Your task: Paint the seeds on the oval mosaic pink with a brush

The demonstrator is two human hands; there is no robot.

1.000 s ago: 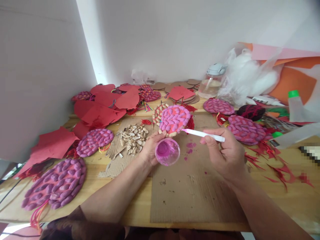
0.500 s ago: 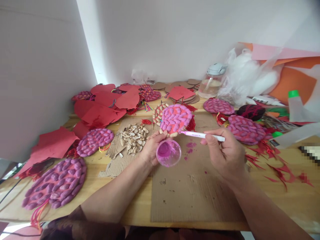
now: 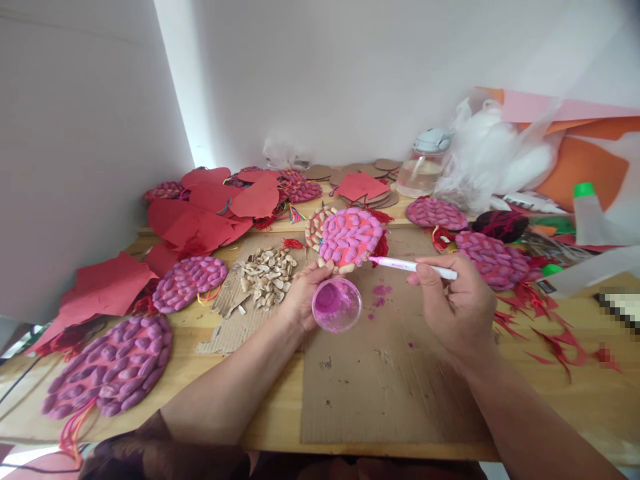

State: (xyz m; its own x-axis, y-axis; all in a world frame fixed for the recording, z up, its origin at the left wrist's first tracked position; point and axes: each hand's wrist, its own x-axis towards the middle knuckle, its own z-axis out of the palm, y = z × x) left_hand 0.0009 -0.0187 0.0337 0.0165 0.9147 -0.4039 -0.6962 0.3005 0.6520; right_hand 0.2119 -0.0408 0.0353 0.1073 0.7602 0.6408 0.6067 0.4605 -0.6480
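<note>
My left hand (image 3: 305, 293) is closed on a small clear cup (image 3: 337, 305) with purple paint inside, tilted toward me. The same hand's fingertips reach the lower edge of a round red disc (image 3: 351, 237) covered in peanut shells, most painted pink-purple, with a few bare tan ones along its bottom edge. My right hand (image 3: 457, 303) grips a white paint marker (image 3: 413, 267), its pink tip at the disc's lower right edge. Behind the disc, partly hidden, is another disc (image 3: 315, 227) with unpainted peanut shells.
Cardboard (image 3: 390, 387) with purple smudges lies under my hands. Loose peanut shells (image 3: 267, 277) are piled left of them. Finished purple discs (image 3: 113, 363) and red paper pieces (image 3: 210, 207) lie at left. A lidded jar (image 3: 424, 163) and a plastic bag (image 3: 493, 153) stand at back right.
My right hand has shifted the marker slightly right and up along the disc's lower edge. My left hand, the cup and the disc stay nearly in place.
</note>
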